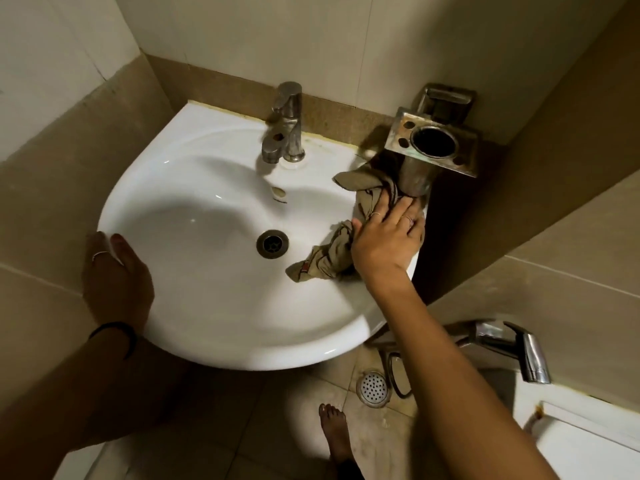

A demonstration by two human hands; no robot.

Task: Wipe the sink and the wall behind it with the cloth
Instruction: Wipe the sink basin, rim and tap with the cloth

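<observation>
White sink (194,317) — cloth (341,233) lengthwise along its right rim

No legible text anywhere; only an unreadable dark mark on the sink (221,306)

A white corner sink (214,306) sits against a tiled wall (263,32). The right hand (388,237) lies flat, fingers straight, pressing a crumpled khaki cloth (332,252) onto the sink's right rim, just below a tarnished metal toothbrush holder (433,147) fixed to the wall. One end of the cloth trails into the basin near the drain (272,243). The left hand (116,275) rests on the sink's left edge. A steel faucet (285,123) stands at the back. On the floor below are a round floor drain (373,388) and a bare foot (334,427).
</observation>
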